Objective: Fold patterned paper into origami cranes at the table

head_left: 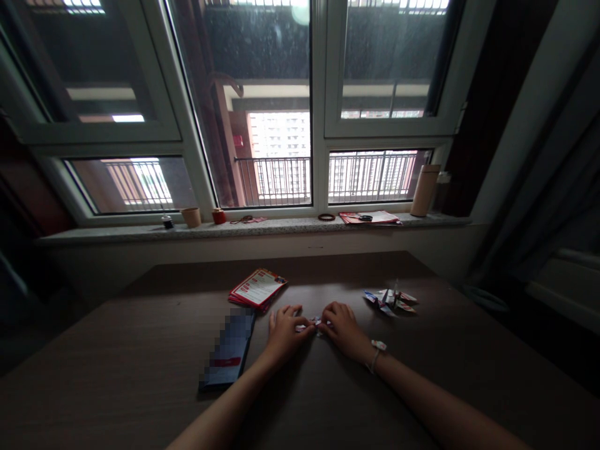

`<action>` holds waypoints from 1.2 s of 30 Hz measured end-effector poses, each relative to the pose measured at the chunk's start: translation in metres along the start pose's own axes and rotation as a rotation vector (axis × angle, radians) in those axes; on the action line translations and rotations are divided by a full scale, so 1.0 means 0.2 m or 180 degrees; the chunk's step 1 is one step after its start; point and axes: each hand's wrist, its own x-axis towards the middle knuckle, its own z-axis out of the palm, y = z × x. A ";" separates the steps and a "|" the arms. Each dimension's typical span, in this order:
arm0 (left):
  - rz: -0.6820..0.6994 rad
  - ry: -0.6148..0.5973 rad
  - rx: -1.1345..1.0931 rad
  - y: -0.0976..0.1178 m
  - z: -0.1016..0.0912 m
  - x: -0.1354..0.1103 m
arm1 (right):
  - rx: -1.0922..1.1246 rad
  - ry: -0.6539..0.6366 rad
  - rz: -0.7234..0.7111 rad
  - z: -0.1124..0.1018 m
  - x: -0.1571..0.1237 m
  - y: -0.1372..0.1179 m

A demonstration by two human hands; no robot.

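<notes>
A small piece of folded paper point(319, 322), pale with coloured print, sits low over the table between my two hands. My left hand point(287, 329) pinches its left side with thumb and fingers. On the opposite side, my right hand point(344, 329) grips the paper, fingers curled; a pale bracelet is on that wrist. The fingers cover most of the paper, so its exact shape cannot be made out. To the right lie several folded paper figures point(389, 302) with printed patterns.
A stack of red-and-white printed sheets point(259, 289) lies beyond my left hand. A dark phone point(229, 356), partly pixelated, rests beside my left forearm. On the windowsill point(285, 226) stand a paper cup point(191, 217), a red jar point(219, 216), scissors on papers point(370, 217) and a tall bottle point(424, 190).
</notes>
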 end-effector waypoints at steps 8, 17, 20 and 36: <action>0.0211 0.0210 -0.0084 -0.01 -0.01 -0.03 | 0.0017 -0.0051 -0.0028 -0.03 -0.01 -0.02; 0.0140 0.0290 -0.0148 0.00 -0.01 -0.02 | 0.0018 -0.0046 -0.0021 -0.03 0.00 -0.02; 0.0040 0.0223 -0.0190 0.00 -0.02 -0.01 | 0.0016 -0.0057 -0.0048 -0.04 -0.01 -0.02; -0.0257 0.0271 -0.0188 0.01 0.02 0.02 | 0.0035 -0.0241 0.0371 -0.04 0.01 -0.05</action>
